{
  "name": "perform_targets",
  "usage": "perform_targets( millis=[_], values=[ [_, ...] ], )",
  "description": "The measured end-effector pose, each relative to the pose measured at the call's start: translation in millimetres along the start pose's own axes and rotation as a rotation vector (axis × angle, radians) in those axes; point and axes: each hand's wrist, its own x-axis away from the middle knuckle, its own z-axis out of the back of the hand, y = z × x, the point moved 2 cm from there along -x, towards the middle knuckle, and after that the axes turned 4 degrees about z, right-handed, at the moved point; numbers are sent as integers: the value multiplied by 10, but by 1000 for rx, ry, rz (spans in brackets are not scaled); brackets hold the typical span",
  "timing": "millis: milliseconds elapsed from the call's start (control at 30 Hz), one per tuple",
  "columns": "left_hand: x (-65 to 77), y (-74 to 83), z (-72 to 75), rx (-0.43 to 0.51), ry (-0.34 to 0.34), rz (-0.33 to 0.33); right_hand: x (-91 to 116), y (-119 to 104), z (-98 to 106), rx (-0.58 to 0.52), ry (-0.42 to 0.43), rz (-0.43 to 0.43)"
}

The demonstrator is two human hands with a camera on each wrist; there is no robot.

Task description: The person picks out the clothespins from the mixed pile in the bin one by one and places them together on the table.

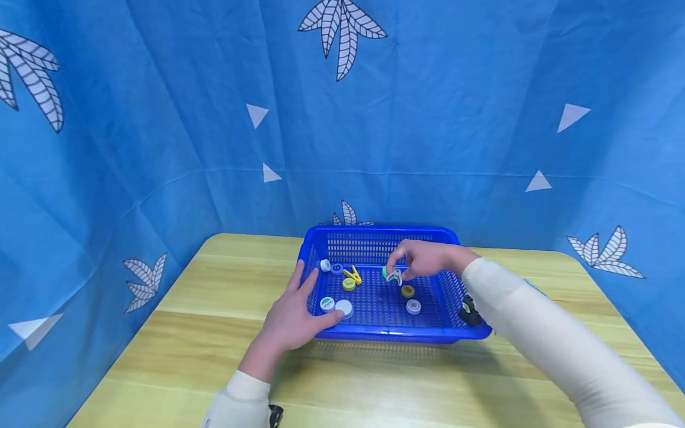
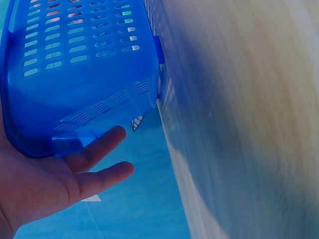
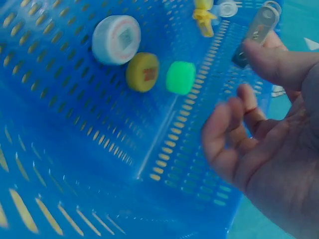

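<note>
My right hand [image 1: 428, 258] is over the right half of a blue plastic basket [image 1: 385, 334]. Its thumb and forefinger pinch a small grey piece [image 3: 259, 31], which looks V-shaped from the head and has a rounded loop at one end. Below this hand are a green cap [image 3: 180, 78], a yellow cap [image 3: 143, 72] and a white cap [image 3: 117, 40]. At the basket's left front corner, my left hand [image 1: 291, 315] rests with fingers spread along the outside and thumb over the rim. A yellow V-shaped clip [image 1: 353, 275] lies inside near it.
More caps lie in the basket's left part: a yellow one [image 1: 349, 285], a blue one [image 1: 336, 269], and several white ones, such as the white cap [image 1: 344, 308] at front. The basket stands on a wooden table [image 1: 176, 333] before a blue patterned curtain [image 1: 428, 119].
</note>
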Motion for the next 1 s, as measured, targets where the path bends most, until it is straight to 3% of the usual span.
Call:
perform_targets(
  millis=[767,1000],
  values=[
    [40,-9,-11,5,-3,2,504,-201,166,26,11,-59],
    [15,-9,-4,-1,0,-9,682,-246,211,35,34,-31]
  ],
)
